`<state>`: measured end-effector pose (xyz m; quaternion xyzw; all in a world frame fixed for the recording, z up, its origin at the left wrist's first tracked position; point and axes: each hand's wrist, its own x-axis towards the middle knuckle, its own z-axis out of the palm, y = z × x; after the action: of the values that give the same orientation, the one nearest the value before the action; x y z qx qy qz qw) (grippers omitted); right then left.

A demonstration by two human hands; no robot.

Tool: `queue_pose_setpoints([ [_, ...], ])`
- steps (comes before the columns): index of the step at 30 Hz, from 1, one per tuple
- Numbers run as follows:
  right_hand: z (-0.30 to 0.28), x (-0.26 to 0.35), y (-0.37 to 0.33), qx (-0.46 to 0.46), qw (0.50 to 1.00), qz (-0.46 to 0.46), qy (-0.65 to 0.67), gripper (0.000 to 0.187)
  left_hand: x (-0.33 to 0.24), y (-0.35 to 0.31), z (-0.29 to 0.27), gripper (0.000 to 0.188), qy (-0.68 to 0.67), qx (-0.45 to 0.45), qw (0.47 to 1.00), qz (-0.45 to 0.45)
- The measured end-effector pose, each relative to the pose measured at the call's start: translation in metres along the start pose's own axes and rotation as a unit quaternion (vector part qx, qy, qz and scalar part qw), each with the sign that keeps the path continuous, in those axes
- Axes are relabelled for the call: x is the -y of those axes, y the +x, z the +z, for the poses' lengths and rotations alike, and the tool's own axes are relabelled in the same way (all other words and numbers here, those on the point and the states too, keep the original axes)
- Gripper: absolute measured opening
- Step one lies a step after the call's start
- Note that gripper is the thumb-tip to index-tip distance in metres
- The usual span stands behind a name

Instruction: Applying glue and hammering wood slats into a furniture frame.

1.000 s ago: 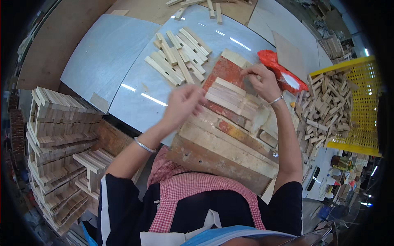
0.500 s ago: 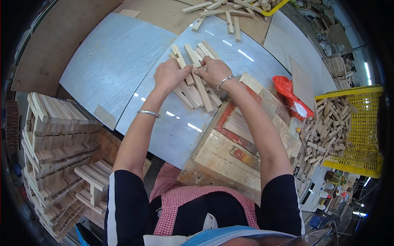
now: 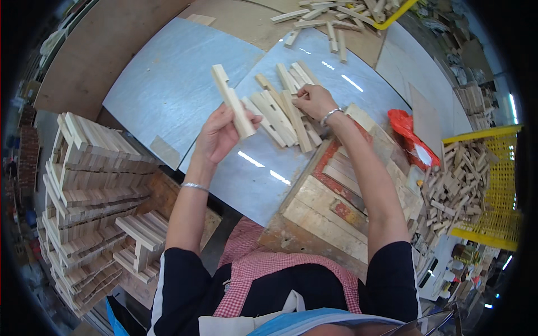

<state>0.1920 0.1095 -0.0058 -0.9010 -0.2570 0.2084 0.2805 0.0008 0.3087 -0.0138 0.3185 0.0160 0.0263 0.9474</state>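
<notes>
A pale notched wooden strip (image 3: 239, 112) is raised over the grey-white tabletop (image 3: 185, 61), held by my left hand (image 3: 217, 131), whose fingers are closed round its lower half. Beside it lies a loose pile of similar wooden strips (image 3: 270, 117), some showing cut notches. My right hand (image 3: 315, 102) is at the right side of that pile. Its fingers are pinched together at the upper part of one strip (image 3: 296, 120), which still lies among the others. The fingertips partly hide the strips beneath them.
Stacked wooden pieces (image 3: 106, 145) rise at the left. A wooden block jig (image 3: 319, 210) with red patches stands before me at the right, near a red plastic bag (image 3: 404, 134). Further right, a yellow crate (image 3: 499, 185) adjoins heaped offcuts (image 3: 459, 179). More strips (image 3: 336, 28) lie at the back.
My left hand has lifted a strip off the pile and moved left and nearer with it. The right hand stays at the pile. The whole view has shifted slightly.
</notes>
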Motion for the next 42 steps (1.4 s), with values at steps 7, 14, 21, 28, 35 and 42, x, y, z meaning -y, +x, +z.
queue_pose_setpoints([
  [7,-0.037,-0.012,-0.032,-0.093,0.982,0.015,0.166,0.031,0.009,-0.034,0.037,0.052,0.051,0.009,0.998,-0.021],
  [14,-0.111,-0.075,-0.125,-0.133,0.981,-0.011,0.141,0.026,0.059,-0.059,0.102,0.026,0.537,0.111,0.836,0.035],
  [21,-0.109,-0.133,-0.192,-0.108,0.994,0.030,-0.011,0.031,0.136,-0.041,0.122,0.027,0.693,0.210,0.636,0.267],
  [28,-0.099,-0.132,-0.196,-0.124,0.992,0.011,0.031,0.027,0.152,-0.020,0.131,0.026,0.741,0.186,0.545,0.345],
  [35,-0.093,-0.123,-0.203,-0.120,0.986,-0.106,-0.039,0.023,0.148,-0.021,0.129,0.025,0.753,0.160,0.532,0.352],
  [42,-0.104,-0.107,-0.187,-0.130,0.990,-0.040,-0.024,0.021,0.121,-0.011,0.112,0.024,0.747,0.068,0.583,0.311],
])
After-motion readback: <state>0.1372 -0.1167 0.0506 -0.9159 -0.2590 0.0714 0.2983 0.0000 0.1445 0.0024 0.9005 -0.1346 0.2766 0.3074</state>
